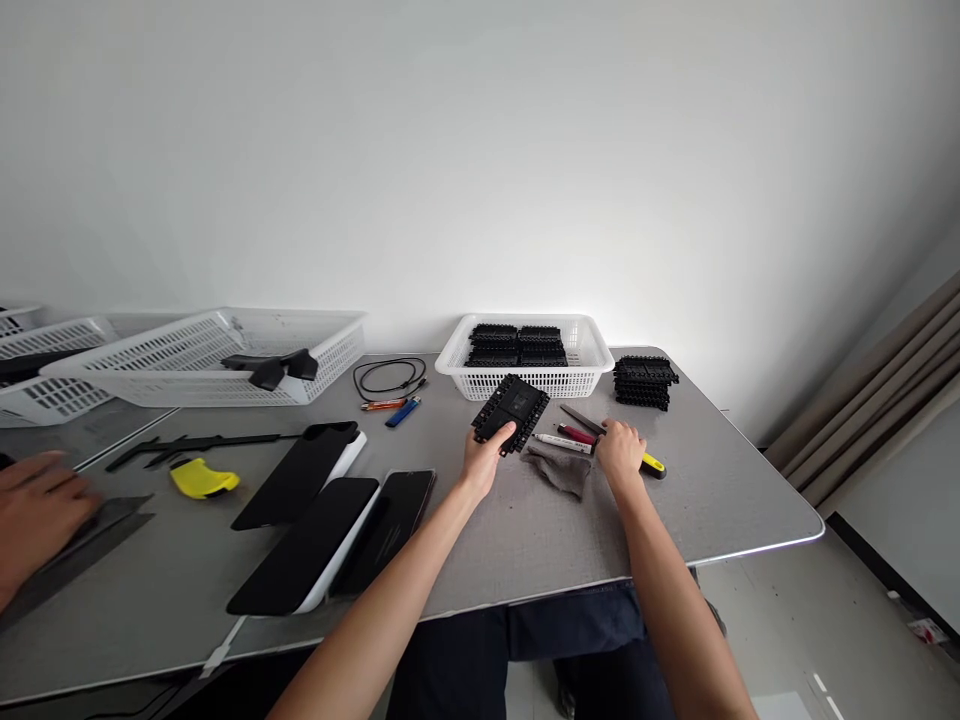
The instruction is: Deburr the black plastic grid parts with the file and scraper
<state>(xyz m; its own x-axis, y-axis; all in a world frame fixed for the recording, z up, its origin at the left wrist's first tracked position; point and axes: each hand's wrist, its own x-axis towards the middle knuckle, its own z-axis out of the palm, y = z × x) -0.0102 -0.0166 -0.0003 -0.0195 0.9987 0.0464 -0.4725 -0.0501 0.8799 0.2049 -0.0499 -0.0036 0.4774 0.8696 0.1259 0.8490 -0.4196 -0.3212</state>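
Note:
My left hand [482, 462] grips a flat black plastic part [517, 408] with toothed edges by its lower corner, thumb on top, above the table in front of the white basket. At the right, my right hand [621, 455] is closed round a file [654, 466] with a black and yellow handle; its grey blade points away to the left, low over the table. Beside that hand lie a white marker [562, 443], a dark red pen-like tool [576, 434] and a crumpled grey cloth [559, 472].
Similar black parts fill a white basket [525, 382], and more are stacked [643, 382] to its right. A cable [390, 375], a blue lighter [403, 411], phone-like slabs [315, 545] and a yellow object [202, 480] lie leftward. Another person's hand [45, 515] works at far left.

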